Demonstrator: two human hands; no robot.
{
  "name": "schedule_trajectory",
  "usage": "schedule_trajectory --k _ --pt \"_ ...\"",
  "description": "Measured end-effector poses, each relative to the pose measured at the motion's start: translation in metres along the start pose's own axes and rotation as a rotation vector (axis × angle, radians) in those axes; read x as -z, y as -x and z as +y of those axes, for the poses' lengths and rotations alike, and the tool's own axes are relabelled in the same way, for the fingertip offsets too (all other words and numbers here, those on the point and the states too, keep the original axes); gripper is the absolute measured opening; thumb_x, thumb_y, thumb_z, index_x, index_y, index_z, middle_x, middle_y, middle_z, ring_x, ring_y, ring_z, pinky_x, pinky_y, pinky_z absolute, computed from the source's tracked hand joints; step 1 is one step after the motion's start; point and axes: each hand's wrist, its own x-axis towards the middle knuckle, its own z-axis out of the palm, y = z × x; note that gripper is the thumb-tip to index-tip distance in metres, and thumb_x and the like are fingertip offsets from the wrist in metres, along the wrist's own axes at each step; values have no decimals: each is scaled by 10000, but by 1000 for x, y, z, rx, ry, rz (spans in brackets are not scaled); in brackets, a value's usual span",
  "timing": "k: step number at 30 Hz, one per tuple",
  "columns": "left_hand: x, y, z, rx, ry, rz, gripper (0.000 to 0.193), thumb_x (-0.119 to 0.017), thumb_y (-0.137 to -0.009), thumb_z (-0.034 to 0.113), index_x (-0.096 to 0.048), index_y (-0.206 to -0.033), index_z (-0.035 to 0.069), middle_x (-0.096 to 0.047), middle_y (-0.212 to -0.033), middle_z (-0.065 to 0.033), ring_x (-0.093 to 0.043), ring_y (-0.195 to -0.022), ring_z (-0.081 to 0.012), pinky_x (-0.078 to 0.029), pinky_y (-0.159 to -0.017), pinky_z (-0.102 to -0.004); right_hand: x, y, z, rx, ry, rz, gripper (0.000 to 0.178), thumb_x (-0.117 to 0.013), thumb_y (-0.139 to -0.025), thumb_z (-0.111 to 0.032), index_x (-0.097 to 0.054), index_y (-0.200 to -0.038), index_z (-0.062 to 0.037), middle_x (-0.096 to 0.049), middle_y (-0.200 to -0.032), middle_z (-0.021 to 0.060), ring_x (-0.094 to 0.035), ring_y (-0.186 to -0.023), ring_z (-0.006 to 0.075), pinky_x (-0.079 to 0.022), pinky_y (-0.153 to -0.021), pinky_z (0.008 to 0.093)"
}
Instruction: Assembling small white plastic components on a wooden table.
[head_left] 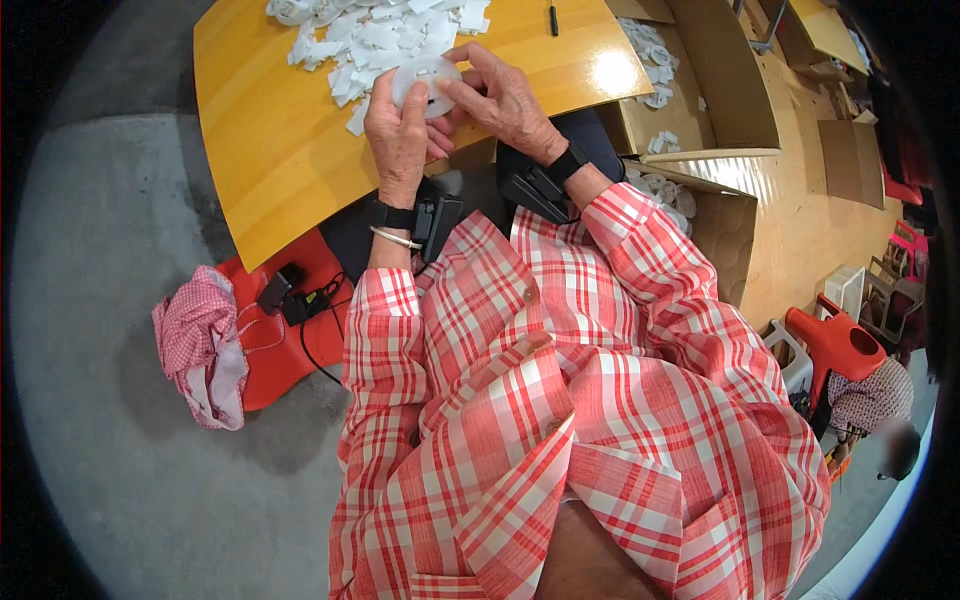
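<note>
Head view: the left hand (398, 145) and right hand (508, 105) are pinching a white disc (428, 80), their grip clamped on it. White pieces (375, 45) are lying on the yellow counter (265, 130).

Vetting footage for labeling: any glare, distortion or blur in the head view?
Head view: glare spot on yellow table, near its right corner; head view: fisheye bends straight edges, corners black; head view: left hand and right hand fairly sharp, fine detail on white disc unclear.
</note>
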Motion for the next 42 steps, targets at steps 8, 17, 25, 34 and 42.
schedule_trajectory --k 8,17,25,34,42 --pt "-5 1 -1 -23 7 67 314 -541 -919 263 -475 -1094 10 -593 -633 -88 -534 -381 -115 -404 -312 -199 -1 0 0 25 35 -13 357 -585 -911 -248 -454 -1166 -35 -625 -702 68 -601 -645 91 -460 -580 225" --pt "-8 3 2 -28 39 128 304 -568 -899 254 -496 -1051 0 -593 -667 -81 -510 -373 -106 -392 -301 -197 -1 0 3 19 22 -44 337 -596 -905 -208 -454 -1157 -35 -640 -733 76 -622 -686 92 -476 -618 220" --pt "-11 3 5 -44 15 176 297 -585 -889 245 -520 -1049 3 -599 -679 -78 -523 -396 -107 -401 -305 -204 0 0 4 37 74 -44 340 -595 -905 -229 -462 -1154 -39 -639 -735 80 -617 -683 97 -477 -624 223" --pt "-10 5 0 -139 59 133 246 -579 -904 220 -521 -1034 18 -591 -688 -49 -526 -415 -84 -410 -349 -198 -1 1 0 68 48 -6 344 -539 -913 -292 -501 -1136 -33 -650 -751 129 -634 -654 184 -495 -608 288" --pt "-13 6 -9 -237 -17 209 254 -583 -904 207 -518 -1065 22 -609 -725 -54 -549 -463 -79 -433 -392 -194 -1 0 3 121 83 48 391 -544 -904 -326 -521 -1152 -26 -635 -739 129 -608 -631 195 -468 -566 306"
